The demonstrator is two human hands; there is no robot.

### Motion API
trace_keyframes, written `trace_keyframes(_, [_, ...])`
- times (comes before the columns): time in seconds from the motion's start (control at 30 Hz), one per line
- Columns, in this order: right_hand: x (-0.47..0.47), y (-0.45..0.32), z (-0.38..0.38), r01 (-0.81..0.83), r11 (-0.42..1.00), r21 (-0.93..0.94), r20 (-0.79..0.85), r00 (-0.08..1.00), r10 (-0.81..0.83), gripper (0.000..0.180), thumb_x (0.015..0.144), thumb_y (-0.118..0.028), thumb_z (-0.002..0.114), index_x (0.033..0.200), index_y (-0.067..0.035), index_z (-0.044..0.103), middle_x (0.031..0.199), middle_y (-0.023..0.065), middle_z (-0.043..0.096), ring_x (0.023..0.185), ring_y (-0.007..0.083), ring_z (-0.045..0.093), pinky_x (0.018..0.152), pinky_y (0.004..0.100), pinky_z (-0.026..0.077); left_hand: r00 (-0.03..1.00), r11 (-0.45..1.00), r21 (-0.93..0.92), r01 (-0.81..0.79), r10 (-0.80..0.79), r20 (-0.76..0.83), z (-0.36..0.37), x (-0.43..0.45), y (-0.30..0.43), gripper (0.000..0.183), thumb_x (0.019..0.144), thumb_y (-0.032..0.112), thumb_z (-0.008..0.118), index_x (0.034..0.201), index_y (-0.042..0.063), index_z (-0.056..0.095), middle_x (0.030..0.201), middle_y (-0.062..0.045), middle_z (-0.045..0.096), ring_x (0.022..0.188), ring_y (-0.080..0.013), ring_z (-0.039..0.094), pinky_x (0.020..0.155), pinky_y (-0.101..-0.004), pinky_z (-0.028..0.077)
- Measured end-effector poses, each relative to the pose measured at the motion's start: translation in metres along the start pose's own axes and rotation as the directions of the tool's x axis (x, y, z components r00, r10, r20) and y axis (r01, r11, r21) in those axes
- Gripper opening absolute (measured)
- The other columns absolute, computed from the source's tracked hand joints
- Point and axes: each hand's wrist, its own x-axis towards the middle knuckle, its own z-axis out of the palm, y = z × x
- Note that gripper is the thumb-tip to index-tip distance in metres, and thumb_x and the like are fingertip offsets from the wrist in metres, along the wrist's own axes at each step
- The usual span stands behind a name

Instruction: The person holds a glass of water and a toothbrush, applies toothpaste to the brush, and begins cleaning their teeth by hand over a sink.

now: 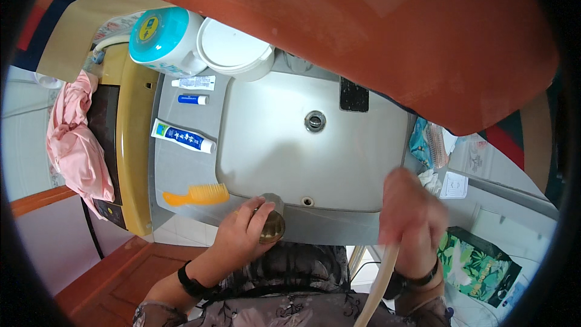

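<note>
My left hand (247, 225) is closed around a small rounded container (273, 228), transparent or shiny, at the front edge of the grey counter, left of the middle. Blurred, my right hand (411, 211) is raised over the front right corner of the sink and grips a pale, long rod or hose (379, 284) that runs down toward my body; what kind it is cannot be told. Between and beyond the hands lies the white sink basin (281, 163) with its metal drain (315, 121). A yellow comb (196, 194) rests on the counter left of my left hand.
A toothpaste tube (184, 136), a smaller tube (194, 82) and a blue stick (193, 99) lie at left. A white lidded bucket (236, 47) and teal-capped jug (165, 41) stand behind. A dark phone-like slab (354, 95) and packets (422, 143) are at right. Orange-brown cloth (363, 18) hangs overhead.
</note>
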Motion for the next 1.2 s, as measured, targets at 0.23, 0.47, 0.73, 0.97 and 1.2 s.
trace_keyframes(0.23, [0.005,0.002,0.003,-0.01,0.997,0.072,-0.058,0.998,0.014,0.02,0.084,-0.029,0.068,0.079,-0.01,0.068,0.069,-0.001,0.06,0.066,0.0151,0.054,0.063,0.0304,0.039,1.0,0.999,0.031,-0.013,0.013,-0.012,0.004,-0.003,0.0,0.064,0.063,0.024,0.082,0.116,0.004,0.051,0.114,-0.017,0.055,0.097,-0.034,0.061,0.077,-0.0383,0.053])
trace_keyframes(0.47, [0.002,-0.005,0.008,0.034,0.999,0.04,0.002,0.999,-0.034,0.024,0.088,-0.031,0.064,0.078,-0.009,0.067,0.068,-0.0008,0.059,0.066,0.0149,0.052,0.064,0.0301,0.039,1.0,1.0,0.018,-0.021,0.021,-0.002,0.003,-0.005,-0.002,0.066,0.065,0.027,0.082,0.117,0.004,0.05,0.117,-0.017,0.053,0.098,-0.0329,0.06,0.08,-0.0382,0.052])
trace_keyframes(0.73, [0.004,-0.002,0.011,0.048,0.999,-0.008,-0.089,0.995,-0.049,0.03,0.091,-0.037,0.059,0.075,-0.011,0.064,0.071,-0.001,0.06,0.065,0.0162,0.053,0.063,0.0317,0.038,1.0,0.998,-0.056,-0.001,0.001,0.004,-0.005,-0.005,0.002,0.067,0.065,0.03,0.082,0.117,0.003,0.05,0.116,-0.018,0.054,0.103,-0.0338,0.059,0.083,-0.0377,0.052])
trace_keyframes(0.97, [0.007,-0.004,0.009,0.081,0.996,0.02,-0.047,0.996,-0.08,0.033,0.093,-0.034,0.056,0.071,-0.012,0.064,0.066,-0.0014,0.06,0.059,0.0147,0.054,0.062,0.0324,0.039,1.0,0.998,-0.058,-0.014,0.014,0.016,-0.005,-0.009,0.002,0.069,0.065,0.029,0.084,0.118,0.001,0.049,0.118,-0.02,0.053,0.106,-0.036,0.057,0.086,-0.0395,0.051])
trace_keyframes(1.2, [0.003,0.0,0.012,0.05,0.998,0.044,-0.004,0.999,-0.05,0.023,0.088,-0.028,0.063,0.071,-0.011,0.061,0.067,-0.0007,0.06,0.061,0.0154,0.053,0.062,0.0315,0.039,0.999,0.998,-0.043,-0.033,0.033,-0.007,-0.005,-0.011,0.002,0.067,0.067,0.03,0.081,0.12,0.002,0.05,0.114,-0.017,0.053,0.105,-0.0331,0.059,0.082,-0.0361,0.052])
